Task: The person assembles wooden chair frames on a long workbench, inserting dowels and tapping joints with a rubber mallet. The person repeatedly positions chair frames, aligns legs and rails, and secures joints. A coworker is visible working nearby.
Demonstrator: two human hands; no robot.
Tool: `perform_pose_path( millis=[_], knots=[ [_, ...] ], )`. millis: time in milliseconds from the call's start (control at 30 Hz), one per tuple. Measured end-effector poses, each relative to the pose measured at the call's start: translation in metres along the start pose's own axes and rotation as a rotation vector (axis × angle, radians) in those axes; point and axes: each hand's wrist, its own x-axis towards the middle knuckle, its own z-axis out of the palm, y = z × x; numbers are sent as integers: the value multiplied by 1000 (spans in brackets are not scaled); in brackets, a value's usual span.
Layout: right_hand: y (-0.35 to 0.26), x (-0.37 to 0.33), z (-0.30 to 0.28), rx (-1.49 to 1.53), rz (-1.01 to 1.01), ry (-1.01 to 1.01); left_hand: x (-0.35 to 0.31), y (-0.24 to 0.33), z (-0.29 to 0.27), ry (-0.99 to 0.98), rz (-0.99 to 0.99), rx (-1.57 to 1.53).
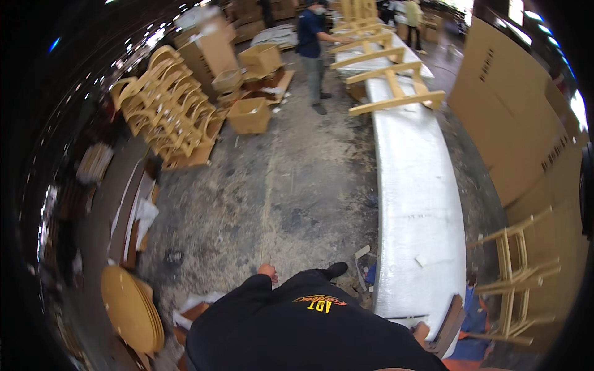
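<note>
My left hand (268,272) hangs over the concrete floor in front of my dark shirt, its fingers curled in, and nothing shows in it. Low at the right, my right hand (421,332) is at the near end of a long table (417,191) covered in white wrap. It is partly hidden by my body, and its grip is unclear. Right beside it a dark brown wooden piece (450,324) stands at the table's end. A thin dark strip (405,318) lies near my fingers; I cannot make out its kind.
Pale wooden frames (396,86) stand on the table's far end, with a person (311,46) beside them. Curved wooden parts (170,111) and cardboard boxes (249,115) are stacked far left. Round wooden tops (127,309) lean near left. Large cardboard sheets (513,105) and wooden frames (513,272) line the right.
</note>
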Motion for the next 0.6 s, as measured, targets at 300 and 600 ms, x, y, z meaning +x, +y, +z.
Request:
perform_pose_path(
  millis=[300,600],
  knots=[
    [-41,-4,2,629,108,32,37,87,32,-36,247,185],
    [-197,-61,151,326,-147,-78,110,203,55,-83,382,128]
  ],
)
